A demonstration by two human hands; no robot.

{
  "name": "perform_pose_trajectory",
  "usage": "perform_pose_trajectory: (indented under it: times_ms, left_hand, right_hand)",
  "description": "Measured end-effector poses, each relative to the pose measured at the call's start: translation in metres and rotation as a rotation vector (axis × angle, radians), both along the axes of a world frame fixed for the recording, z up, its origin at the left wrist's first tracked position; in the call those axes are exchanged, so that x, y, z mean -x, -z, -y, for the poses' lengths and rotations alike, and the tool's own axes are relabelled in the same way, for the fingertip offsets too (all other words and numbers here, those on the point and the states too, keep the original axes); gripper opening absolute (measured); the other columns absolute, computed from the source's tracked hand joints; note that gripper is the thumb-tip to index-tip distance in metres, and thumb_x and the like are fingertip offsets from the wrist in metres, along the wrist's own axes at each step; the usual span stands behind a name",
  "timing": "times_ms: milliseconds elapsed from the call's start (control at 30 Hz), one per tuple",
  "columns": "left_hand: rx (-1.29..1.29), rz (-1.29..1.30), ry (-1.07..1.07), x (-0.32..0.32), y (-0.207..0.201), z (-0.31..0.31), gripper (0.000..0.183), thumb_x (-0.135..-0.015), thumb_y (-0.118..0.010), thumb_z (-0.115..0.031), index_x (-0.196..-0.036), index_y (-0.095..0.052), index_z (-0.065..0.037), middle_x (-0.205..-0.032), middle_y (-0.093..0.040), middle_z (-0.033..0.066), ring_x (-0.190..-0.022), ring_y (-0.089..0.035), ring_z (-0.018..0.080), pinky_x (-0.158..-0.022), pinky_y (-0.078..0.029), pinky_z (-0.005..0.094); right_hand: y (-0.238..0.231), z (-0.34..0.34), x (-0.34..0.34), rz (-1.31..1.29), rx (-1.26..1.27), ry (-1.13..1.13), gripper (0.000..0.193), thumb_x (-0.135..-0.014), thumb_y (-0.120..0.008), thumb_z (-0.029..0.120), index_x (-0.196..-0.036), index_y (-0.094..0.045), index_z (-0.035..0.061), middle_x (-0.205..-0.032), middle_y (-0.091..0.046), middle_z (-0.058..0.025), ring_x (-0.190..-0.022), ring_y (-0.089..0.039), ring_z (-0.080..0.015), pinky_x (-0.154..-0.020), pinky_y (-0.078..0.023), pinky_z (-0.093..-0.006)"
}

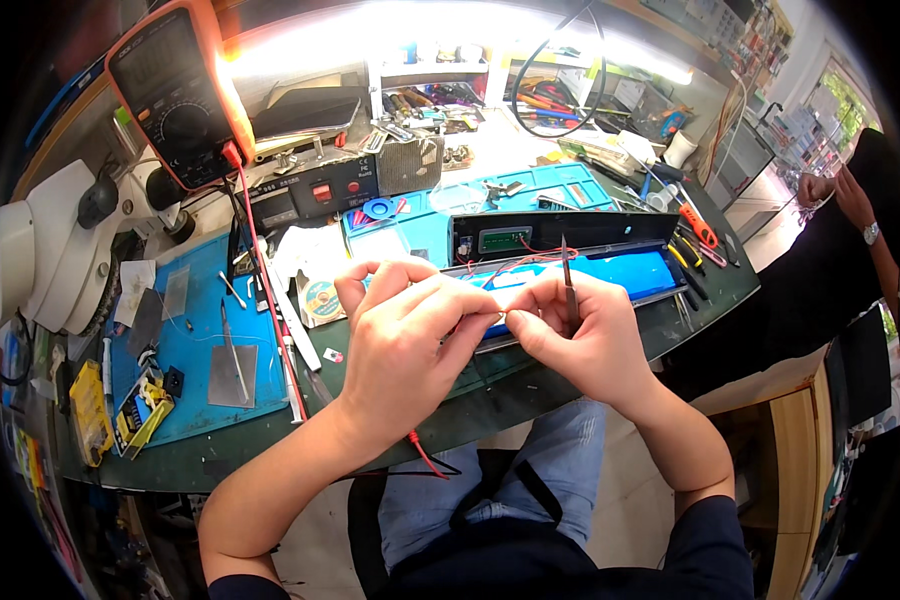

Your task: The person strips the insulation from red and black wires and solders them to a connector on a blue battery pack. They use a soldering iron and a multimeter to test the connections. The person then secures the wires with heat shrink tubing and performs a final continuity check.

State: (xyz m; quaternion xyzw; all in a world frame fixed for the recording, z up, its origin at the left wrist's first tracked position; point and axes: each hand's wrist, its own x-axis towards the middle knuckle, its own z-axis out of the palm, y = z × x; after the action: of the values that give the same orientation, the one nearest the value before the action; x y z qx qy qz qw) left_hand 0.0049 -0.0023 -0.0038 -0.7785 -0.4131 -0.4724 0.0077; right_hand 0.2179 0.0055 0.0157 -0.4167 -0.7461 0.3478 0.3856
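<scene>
My left hand (400, 325) pinches with thumb and forefinger, its other fingers loosely bent. Its fingertips meet those of my right hand (590, 330) over the front of an opened long black case (610, 232). A small pale bit shows between the fingertips, too small to name. Pointing up from the right hand's curled fingers are dark, thin-tipped tweezers (570, 290). Behind the hands, one half of the case carries a green circuit board (505, 239); a blue-wrapped battery pack (625, 272) lies in the other half. Thin red wires (535, 254) run between them, partly hidden by my hands.
An orange multimeter (175, 100) stands at upper left, its red lead hanging across the bench. A blue mat (185, 410) bears small tools and yellow parts. Pliers and an orange-handled cutter (698, 227) lie at right. Another person (820, 260) is at far right.
</scene>
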Motion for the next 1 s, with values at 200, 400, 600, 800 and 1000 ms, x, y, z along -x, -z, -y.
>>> perform_pose_trajectory:
  times_ms: [200,400,600,800,1000]
  left_hand:
    - [0.012,-0.001,0.029,-0.002,-0.004,0.001,0.005,-0.086,-0.079,-0.015,-0.089,-0.075,-0.015,-0.084,-0.073,-0.004,-0.09,-0.063,0.0181,-0.096,-0.032,0.0403]
    - [0.054,-0.011,0.067,0.001,-0.004,0.0,0.004,-0.087,-0.078,-0.016,-0.09,-0.075,-0.014,-0.087,-0.073,-0.0043,-0.09,-0.062,0.0182,-0.095,-0.032,0.0389]
    - [0.155,0.032,0.099,0.003,0.0,0.001,0.006,-0.089,-0.077,-0.019,-0.093,-0.077,-0.014,-0.088,-0.073,-0.0053,-0.093,-0.061,0.0168,-0.097,-0.031,0.0377]
    - [0.236,0.077,0.073,0.003,-0.002,0.0,0.007,-0.091,-0.078,-0.019,-0.094,-0.077,-0.013,-0.088,-0.072,-0.0048,-0.092,-0.06,0.0165,-0.097,-0.031,0.0369]
    - [0.218,0.082,0.076,0.002,-0.003,0.0,0.009,-0.091,-0.078,-0.019,-0.095,-0.077,-0.011,-0.087,-0.071,-0.0017,-0.091,-0.061,0.0175,-0.098,-0.031,0.0375]
  right_hand:
    - [-0.002,-0.009,-0.001,0.22,-0.628,-0.08,0.024,-0.082,-0.077,0.002,-0.104,-0.067,0.0048,-0.09,-0.066,-0.0089,-0.075,-0.069,-0.0258,-0.064,-0.057,-0.0366]
    - [-0.015,-0.019,-0.009,0.329,-0.664,-0.248,0.019,-0.085,-0.076,0.003,-0.101,-0.067,0.0049,-0.09,-0.066,-0.0078,-0.074,-0.068,-0.0248,-0.063,-0.056,-0.0361]
    - [-0.014,-0.025,-0.014,0.138,-0.058,-0.308,0.012,-0.09,-0.076,0.004,-0.101,-0.07,0.0048,-0.084,-0.065,-0.0029,-0.06,-0.056,-0.0121,-0.056,-0.046,-0.0286]
    - [-0.009,-0.02,-0.006,0.167,-0.244,-0.171,0.019,-0.088,-0.077,0.003,-0.107,-0.074,0.005,-0.089,-0.068,-0.0021,-0.058,-0.052,-0.0089,-0.053,-0.044,-0.0257]
    - [-0.006,-0.012,0.0,0.181,-0.529,-0.118,0.022,-0.086,-0.078,0.0,-0.107,-0.073,0.0034,-0.095,-0.072,-0.0086,-0.071,-0.068,-0.0204,-0.06,-0.055,-0.0308]
